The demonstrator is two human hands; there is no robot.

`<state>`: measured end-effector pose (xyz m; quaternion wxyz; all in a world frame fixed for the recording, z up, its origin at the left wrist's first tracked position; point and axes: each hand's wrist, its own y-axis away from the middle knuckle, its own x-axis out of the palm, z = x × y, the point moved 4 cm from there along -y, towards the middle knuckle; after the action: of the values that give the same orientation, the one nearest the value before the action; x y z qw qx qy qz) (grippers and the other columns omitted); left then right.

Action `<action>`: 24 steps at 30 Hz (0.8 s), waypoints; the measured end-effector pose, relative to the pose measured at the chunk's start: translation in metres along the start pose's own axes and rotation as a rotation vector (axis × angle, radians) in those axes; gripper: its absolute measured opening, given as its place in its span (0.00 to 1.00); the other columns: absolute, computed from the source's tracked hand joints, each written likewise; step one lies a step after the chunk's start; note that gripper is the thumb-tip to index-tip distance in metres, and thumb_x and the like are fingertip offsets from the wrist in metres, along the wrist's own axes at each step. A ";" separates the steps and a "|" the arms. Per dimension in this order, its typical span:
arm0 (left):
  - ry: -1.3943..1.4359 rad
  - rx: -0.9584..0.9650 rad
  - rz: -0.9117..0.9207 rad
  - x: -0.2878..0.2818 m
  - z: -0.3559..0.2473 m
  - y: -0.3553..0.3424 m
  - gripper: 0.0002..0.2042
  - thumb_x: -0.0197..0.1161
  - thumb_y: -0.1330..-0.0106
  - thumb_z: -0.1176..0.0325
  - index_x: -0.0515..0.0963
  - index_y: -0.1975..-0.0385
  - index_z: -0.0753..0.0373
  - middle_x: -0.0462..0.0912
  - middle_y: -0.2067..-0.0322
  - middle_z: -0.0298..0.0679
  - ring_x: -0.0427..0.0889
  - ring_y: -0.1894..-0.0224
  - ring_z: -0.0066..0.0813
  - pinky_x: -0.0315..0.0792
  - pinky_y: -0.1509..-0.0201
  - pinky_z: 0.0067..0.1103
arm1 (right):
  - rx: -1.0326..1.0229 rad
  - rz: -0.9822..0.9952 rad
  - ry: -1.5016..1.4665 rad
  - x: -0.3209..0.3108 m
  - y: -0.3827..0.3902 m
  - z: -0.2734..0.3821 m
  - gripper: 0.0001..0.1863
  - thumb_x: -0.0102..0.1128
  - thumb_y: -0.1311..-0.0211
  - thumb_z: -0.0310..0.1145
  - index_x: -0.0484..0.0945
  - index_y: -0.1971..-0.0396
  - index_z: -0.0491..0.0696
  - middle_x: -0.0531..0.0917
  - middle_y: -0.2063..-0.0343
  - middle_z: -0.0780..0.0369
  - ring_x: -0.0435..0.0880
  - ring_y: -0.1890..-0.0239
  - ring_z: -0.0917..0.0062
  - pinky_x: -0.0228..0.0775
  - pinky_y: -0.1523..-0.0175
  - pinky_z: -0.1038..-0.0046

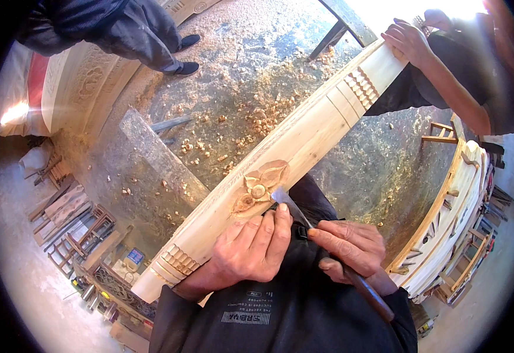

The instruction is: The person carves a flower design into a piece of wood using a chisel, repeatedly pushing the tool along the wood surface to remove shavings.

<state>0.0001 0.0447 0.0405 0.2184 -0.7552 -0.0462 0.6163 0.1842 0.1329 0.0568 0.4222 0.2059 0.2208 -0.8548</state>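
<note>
A long pale wooden beam (310, 144) slants across the view from lower left to upper right, with a carved flower (259, 191) near its middle. My right hand (351, 247) is closed round the dark handle of a wood chisel (367, 294). The wide metal blade reaches up to the flower's right petal edge. My left hand (251, 244) rests on the beam just below the flower, fingers curled, fingertips close beside the blade. Whether they pinch the blade or only touch beside it is hard to see.
At the beam's far end another person's hand (407, 41) rests on the wood. A second person's legs (151, 35) stand at upper left. Wood shavings (263, 120) litter the floor. Several tools lie on a bench (439, 220) at right; a plank (157, 153) supports the left side.
</note>
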 end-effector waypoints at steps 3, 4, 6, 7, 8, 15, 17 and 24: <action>0.003 -0.016 -0.019 0.002 0.000 0.000 0.10 0.70 0.29 0.73 0.89 0.54 0.71 0.88 0.69 0.35 0.87 0.69 0.20 0.77 0.67 0.18 | 0.005 0.000 0.021 0.004 0.003 -0.001 0.25 0.80 0.35 0.40 0.87 0.48 0.36 0.91 0.58 0.48 0.96 0.58 0.56 0.92 0.50 0.59; 0.012 -0.004 -0.030 0.003 -0.001 0.001 0.10 0.70 0.29 0.73 0.89 0.54 0.71 0.88 0.69 0.36 0.87 0.69 0.21 0.77 0.68 0.18 | 0.008 -0.003 0.015 0.003 0.005 -0.001 0.25 0.80 0.34 0.40 0.87 0.48 0.36 0.91 0.58 0.48 0.96 0.57 0.55 0.92 0.50 0.59; 0.032 0.021 -0.051 0.003 -0.001 0.002 0.10 0.70 0.29 0.73 0.89 0.54 0.71 0.88 0.69 0.36 0.87 0.69 0.21 0.77 0.68 0.18 | 0.016 -0.009 0.002 0.000 0.008 0.000 0.25 0.79 0.34 0.41 0.87 0.48 0.35 0.91 0.57 0.47 0.96 0.57 0.55 0.92 0.49 0.59; 0.032 0.023 -0.048 0.003 -0.001 0.003 0.10 0.70 0.29 0.73 0.89 0.53 0.71 0.88 0.69 0.37 0.87 0.69 0.21 0.77 0.68 0.19 | 0.019 -0.007 0.002 0.000 0.008 0.000 0.25 0.79 0.33 0.41 0.87 0.48 0.36 0.91 0.57 0.47 0.96 0.57 0.55 0.92 0.50 0.59; 0.032 0.025 -0.045 0.003 -0.001 0.004 0.10 0.70 0.29 0.73 0.89 0.53 0.71 0.88 0.68 0.37 0.88 0.69 0.21 0.77 0.68 0.19 | 0.022 -0.006 0.002 0.001 0.008 0.001 0.25 0.79 0.33 0.42 0.87 0.48 0.36 0.91 0.57 0.47 0.96 0.57 0.55 0.92 0.50 0.59; 0.066 0.113 -0.008 -0.006 0.000 0.002 0.13 0.68 0.31 0.73 0.89 0.50 0.71 0.82 0.72 0.33 0.79 0.73 0.19 0.70 0.72 0.18 | -0.028 0.006 -0.044 -0.010 0.011 0.000 0.26 0.70 0.25 0.47 0.88 0.50 0.34 0.91 0.60 0.46 0.96 0.61 0.56 0.91 0.55 0.60; 0.080 0.143 0.049 -0.013 0.002 0.000 0.13 0.68 0.31 0.74 0.89 0.50 0.71 0.79 0.73 0.32 0.77 0.74 0.18 0.67 0.73 0.18 | 0.009 0.000 -0.173 -0.018 0.016 -0.004 0.26 0.64 0.21 0.47 0.88 0.51 0.34 0.91 0.62 0.46 0.96 0.64 0.58 0.90 0.57 0.62; 0.013 0.084 -0.083 -0.014 0.001 0.020 0.14 0.69 0.31 0.70 0.89 0.48 0.68 0.76 0.75 0.29 0.73 0.76 0.17 0.64 0.73 0.17 | 0.069 -0.172 -0.372 -0.016 0.029 -0.018 0.23 0.55 0.20 0.41 0.89 0.52 0.35 0.92 0.66 0.49 0.96 0.67 0.61 0.89 0.60 0.65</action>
<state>-0.0080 0.0221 0.0455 0.2757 -0.7468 -0.0499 0.6032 0.2195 0.1370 0.0451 0.3736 0.0394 0.1265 -0.9181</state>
